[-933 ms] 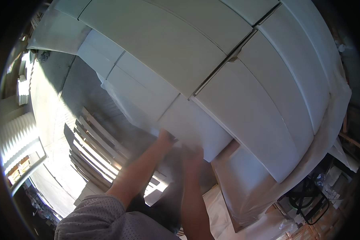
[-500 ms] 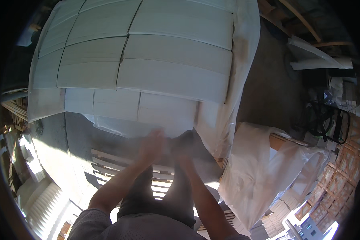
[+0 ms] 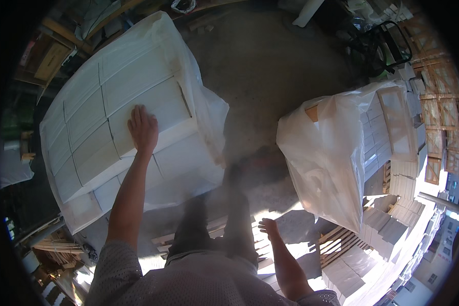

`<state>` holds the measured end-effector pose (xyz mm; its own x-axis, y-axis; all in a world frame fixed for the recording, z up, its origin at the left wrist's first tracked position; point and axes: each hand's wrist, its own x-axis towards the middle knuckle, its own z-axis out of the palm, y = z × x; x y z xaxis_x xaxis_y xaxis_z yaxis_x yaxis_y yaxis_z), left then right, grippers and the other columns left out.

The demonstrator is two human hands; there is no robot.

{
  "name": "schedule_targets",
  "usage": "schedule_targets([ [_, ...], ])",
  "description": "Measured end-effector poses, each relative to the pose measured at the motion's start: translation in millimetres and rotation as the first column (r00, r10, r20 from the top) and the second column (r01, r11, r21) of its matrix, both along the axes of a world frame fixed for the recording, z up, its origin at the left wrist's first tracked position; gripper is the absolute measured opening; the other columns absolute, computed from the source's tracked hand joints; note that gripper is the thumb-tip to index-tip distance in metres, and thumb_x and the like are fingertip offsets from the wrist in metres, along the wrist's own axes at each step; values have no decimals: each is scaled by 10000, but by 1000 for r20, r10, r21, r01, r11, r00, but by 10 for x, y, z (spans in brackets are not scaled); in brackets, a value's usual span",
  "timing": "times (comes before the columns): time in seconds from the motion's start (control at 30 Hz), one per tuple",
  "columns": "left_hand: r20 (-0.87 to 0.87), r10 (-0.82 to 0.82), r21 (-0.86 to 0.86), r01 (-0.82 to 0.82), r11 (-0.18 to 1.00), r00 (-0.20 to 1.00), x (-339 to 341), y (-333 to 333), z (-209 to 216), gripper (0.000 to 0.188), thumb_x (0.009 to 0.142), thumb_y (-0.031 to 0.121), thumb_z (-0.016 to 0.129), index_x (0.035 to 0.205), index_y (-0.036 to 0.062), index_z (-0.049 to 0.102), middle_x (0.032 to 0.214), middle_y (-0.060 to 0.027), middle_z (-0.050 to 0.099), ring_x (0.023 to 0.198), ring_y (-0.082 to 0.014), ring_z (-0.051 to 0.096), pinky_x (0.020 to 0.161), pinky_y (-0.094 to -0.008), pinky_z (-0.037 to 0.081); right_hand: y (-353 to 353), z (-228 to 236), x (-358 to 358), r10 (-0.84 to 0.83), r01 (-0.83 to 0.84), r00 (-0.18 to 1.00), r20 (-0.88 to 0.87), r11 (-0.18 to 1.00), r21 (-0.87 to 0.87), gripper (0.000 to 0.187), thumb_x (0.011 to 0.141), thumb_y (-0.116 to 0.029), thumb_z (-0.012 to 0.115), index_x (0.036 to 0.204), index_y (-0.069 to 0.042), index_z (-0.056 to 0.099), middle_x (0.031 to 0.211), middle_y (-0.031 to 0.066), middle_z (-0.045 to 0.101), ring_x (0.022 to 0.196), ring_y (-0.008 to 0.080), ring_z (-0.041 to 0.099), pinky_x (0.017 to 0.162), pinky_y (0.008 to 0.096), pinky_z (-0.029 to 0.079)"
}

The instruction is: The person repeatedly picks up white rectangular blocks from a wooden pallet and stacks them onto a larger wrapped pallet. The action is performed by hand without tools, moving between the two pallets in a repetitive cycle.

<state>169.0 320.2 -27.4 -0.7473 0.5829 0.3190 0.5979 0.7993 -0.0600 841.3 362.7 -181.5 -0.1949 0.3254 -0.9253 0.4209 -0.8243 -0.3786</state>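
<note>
The left hand (image 3: 143, 127) is placed palm down on a white box (image 3: 171, 107), fingers extended and slightly parted. It grasps nothing; the contact is flat, on the left half of the top face, close to the near edge. The right hand (image 3: 268, 227) is released, fingers spread, and is held in the air near the right thigh (no object is in it).

The white box forms the near right corner of the upper layer of a stack (image 3: 86, 122). Further white boxes adjoin it along the left and far edges. A lower layer (image 3: 183, 155) projects past the near edge of the upper one. A clear plastic sheet (image 3: 206, 109) hangs over the right edge of the stack and reaches to its far right corner.

Beyond the right edge of the stack, a bare strip of floor (image 3: 260, 71) separates it from a second load (image 3: 321, 148), draped in clear plastic. A wooden pallet (image 3: 341, 234) lies near that load's near edge. A black metal frame (image 3: 392, 35) stands past its far edge, and wooden crates (image 3: 433, 122) rise at the far right.
</note>
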Motion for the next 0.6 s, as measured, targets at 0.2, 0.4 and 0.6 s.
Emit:
schedule_targets([
  [0.2,-3,3,-26,-3,1000,1000,-27,-30,-35,495,961,341,420,1358,45,414,1444,-162,386,1365,-310,337,1046,-522,320,-1242,249,98,-201,200,978,50,979,28,382,896,-287,593,1150,-2,573,1019,164,666,839,265,664,698,408,529],
  [0.4,-54,-40,-13,40,999,998,-50,-75,-81,530,976,399,353,1356,38,438,1447,-155,406,1356,-308,359,1045,-504,321,-2696,717,-186,-426,435,894,137,899,-42,422,888,-261,578,1174,49,574,1054,187,658,835,273,659,709,379,533],
  [0.6,-40,-87,-34,86,996,995,-79,-87,-135,515,984,393,326,1310,15,456,1369,-158,456,1280,-313,420,960,-502,386,-4013,1043,-140,-661,664,741,116,747,14,392,925,-300,572,1136,30,590,1023,164,660,844,266,658,686,376,541],
])
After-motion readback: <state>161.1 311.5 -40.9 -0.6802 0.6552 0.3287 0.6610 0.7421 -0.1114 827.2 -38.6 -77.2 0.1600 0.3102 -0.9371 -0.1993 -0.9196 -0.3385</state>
